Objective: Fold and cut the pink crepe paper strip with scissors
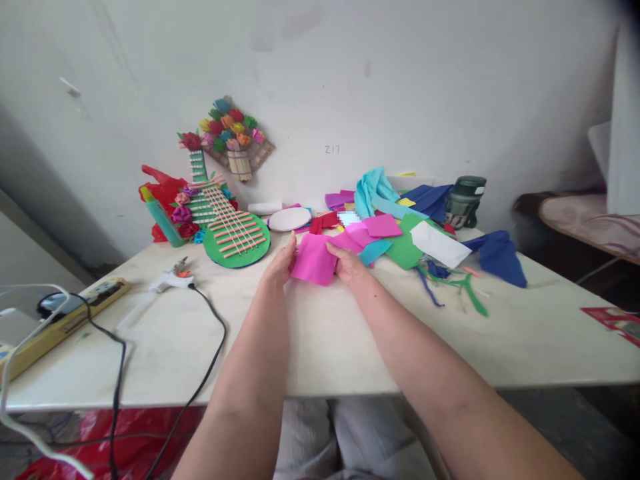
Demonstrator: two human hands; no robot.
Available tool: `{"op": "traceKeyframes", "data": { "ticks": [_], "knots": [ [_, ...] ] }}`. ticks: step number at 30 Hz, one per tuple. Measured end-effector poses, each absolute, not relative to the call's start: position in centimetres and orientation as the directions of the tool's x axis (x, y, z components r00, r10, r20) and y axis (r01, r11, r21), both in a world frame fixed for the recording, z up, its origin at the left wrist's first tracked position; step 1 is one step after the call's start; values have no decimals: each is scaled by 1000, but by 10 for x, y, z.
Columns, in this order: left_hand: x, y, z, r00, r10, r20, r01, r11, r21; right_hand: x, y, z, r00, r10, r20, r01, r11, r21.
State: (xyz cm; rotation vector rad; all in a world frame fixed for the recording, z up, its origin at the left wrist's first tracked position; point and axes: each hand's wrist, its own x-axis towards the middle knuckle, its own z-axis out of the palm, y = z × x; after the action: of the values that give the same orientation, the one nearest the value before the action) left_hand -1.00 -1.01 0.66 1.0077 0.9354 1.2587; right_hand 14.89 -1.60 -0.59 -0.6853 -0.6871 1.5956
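Pink paper (314, 261) is held at opposite edges between the left hand (283, 260) and right hand (349, 264), at twelve o'clock over the bench (333, 353). Light, even edge pressure should be applied so that creasing is avoided.

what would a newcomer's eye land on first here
Probably the bright magenta paper sheet held between the left hand and right hand, near the centre. Then perhaps the green, lute-shaped craft with pink sticks and white strings, on the white table's left part. Multicoloured flowers brighten the wall behind.
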Motion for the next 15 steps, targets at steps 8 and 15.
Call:
{"op": "traceKeyframes", "data": {
  "ticks": [8,15],
  "knots": [
    [-21,-10,4,140,989,-38,-212,68,975,149,-14,-5,-44,998,-35,-656,-55,-752],
    [-18,-11,7,-16,1000,15,-259,-19,966,145,-16,-5,-80,992,-99,-547,-126,-828]
  ]
}}
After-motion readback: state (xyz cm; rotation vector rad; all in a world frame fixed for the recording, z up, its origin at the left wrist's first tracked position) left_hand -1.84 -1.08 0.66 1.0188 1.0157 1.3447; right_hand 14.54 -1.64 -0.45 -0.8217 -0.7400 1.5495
